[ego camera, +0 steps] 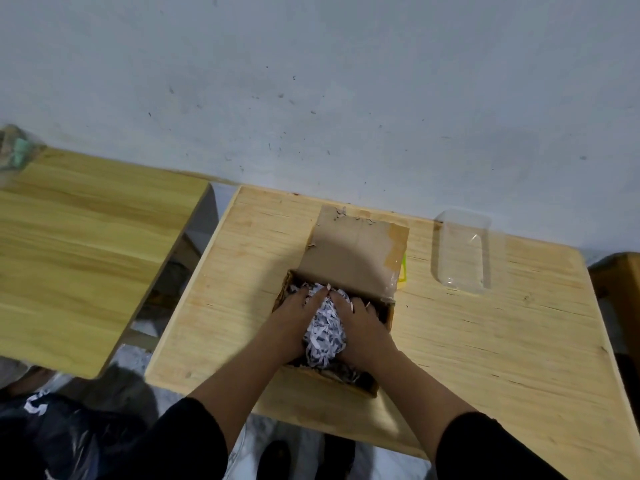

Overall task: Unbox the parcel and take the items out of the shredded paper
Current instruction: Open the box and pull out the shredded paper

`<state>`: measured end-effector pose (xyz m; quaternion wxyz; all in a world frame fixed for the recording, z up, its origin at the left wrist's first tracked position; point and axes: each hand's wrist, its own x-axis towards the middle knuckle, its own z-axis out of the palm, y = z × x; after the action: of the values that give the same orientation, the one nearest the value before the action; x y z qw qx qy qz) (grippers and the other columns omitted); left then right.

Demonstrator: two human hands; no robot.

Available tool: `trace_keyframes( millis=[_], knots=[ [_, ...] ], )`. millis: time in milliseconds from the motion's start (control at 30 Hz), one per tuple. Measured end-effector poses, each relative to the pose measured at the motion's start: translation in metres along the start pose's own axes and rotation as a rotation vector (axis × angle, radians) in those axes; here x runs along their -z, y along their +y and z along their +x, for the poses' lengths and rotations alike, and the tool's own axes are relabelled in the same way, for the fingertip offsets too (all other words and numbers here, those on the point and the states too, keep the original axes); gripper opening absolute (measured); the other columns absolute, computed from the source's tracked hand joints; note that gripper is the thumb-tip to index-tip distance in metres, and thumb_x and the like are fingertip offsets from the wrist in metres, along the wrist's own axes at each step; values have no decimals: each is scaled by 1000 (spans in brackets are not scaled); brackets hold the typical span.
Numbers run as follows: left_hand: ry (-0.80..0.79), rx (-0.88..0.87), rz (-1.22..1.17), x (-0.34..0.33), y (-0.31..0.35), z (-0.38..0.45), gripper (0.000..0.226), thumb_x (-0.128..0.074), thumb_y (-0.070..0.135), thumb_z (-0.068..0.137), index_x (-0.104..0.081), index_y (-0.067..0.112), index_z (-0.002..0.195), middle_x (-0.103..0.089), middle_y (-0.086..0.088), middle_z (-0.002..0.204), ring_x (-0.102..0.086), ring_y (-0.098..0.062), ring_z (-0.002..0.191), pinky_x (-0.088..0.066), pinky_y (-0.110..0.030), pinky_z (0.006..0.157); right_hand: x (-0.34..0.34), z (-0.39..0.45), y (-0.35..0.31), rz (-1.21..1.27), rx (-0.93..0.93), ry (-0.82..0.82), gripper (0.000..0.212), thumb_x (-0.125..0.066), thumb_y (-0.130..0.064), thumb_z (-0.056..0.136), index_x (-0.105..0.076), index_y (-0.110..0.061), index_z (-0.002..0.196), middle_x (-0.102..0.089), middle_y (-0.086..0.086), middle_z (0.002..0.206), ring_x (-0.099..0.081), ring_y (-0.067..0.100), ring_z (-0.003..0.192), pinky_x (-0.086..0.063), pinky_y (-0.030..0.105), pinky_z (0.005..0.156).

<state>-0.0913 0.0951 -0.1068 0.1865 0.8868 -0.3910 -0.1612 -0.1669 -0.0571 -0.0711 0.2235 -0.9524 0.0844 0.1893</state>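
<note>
Your two hands, left [292, 322] and right [367, 323], cup one mound of shredded paper [325, 332] inside the open box [346, 384] on the desk [485, 341]. One raised flap [353, 251] stands just beyond your fingers; one clear plastic tray [462, 251] lies beyond your right hand.

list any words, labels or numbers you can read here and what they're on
None can be read.
Shredded paper: dark print marks, too small and cut up.
Black bag at lower left: white marking, partly hidden, unreadable.
Cardboard box flap: no print visible.
</note>
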Motion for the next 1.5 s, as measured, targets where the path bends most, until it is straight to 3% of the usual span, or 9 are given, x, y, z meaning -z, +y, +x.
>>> trace_keyframes(
  millis=[133, 333, 533, 700, 933, 1000, 1133, 1300, 1500],
  knots=[
    [39, -23, -56, -3, -2, 1, 83, -46, 56, 76, -24, 15, 144, -43, -19, 140, -44, -35, 124, -38, -43, 107, -2, 3, 7, 124, -6, -9, 99, -60, -60, 67, -9, -27, 145, -37, 14, 138, -35, 36, 126, -33, 47, 108],
    [88, -81, -147, 10, 6, -7, 82, -56, 46, 75, -29, 8, 142, -43, -21, 138, -45, -36, 124, -39, -45, 105, 6, -2, 11, 228, 116, 79, 104, -53, -68, 54, -27, -19, 142, -49, 7, 136, -47, 28, 117, -35, 42, 106],
    [140, -106, -204, 15, 11, -16, 79, -60, 44, 77, -29, 11, 141, -42, -19, 140, -43, -33, 128, -40, -45, 105, 18, -19, 6, 262, 182, 137, 101, -55, -64, 55, -29, -19, 141, -45, 5, 140, -45, 25, 117, -30, 33, 103],
    [179, -135, -242, 27, 14, -21, 76, -63, 40, 79, -34, 7, 140, -41, -16, 141, -41, -29, 130, -39, -43, 107, 27, -27, -1, 288, 190, 213, 94, -82, -40, 60, -35, -22, 139, -52, 7, 132, -47, 22, 119, -36, 29, 101],
    [207, -172, -263, 53, 23, -24, 76, -61, 39, 74, -24, 25, 138, -41, -21, 140, -40, -35, 128, -32, -38, 107, 44, -37, -12, 208, 86, 235, 97, -83, -35, 59, -30, -31, 140, -48, 9, 126, -43, 24, 118, -33, 28, 97],
    [232, -189, -263, 61, 26, -21, 81, -58, 48, 70, -32, 15, 140, -43, -22, 138, -42, -35, 127, -34, -40, 107, 53, -45, -17, 229, 80, 277, 96, -82, -32, 60, -30, -30, 140, -48, 11, 124, -43, 25, 118, -30, 23, 93],
    [177, -233, -292, 84, 38, -16, 89, -68, 49, 70, -28, 20, 144, -33, -10, 147, -29, -20, 136, -21, -25, 109, 73, -64, -26, 238, 66, 359, 94, -81, -25, 60, -31, -28, 140, -49, 14, 125, -44, 27, 117, -29, 23, 92],
    [144, -326, -232, 105, 65, 2, 91, -74, 35, 72, -21, 30, 145, -27, -10, 152, -24, -28, 140, -25, -43, 114, 102, -97, -28, 226, 25, 496, 96, -83, -24, 56, -35, -32, 138, -53, 14, 123, -47, 27, 116, -31, 23, 92],
    [136, -434, -190, 113, 125, 29, 96, -77, 28, 69, -20, 29, 146, -26, -13, 152, -21, -27, 141, -23, -36, 115, 138, -144, -5, 168, -13, 628, 92, -83, -25, 56, -40, -29, 136, -58, 10, 120, -49, 25, 110, -31, 23, 84]
  ],
)
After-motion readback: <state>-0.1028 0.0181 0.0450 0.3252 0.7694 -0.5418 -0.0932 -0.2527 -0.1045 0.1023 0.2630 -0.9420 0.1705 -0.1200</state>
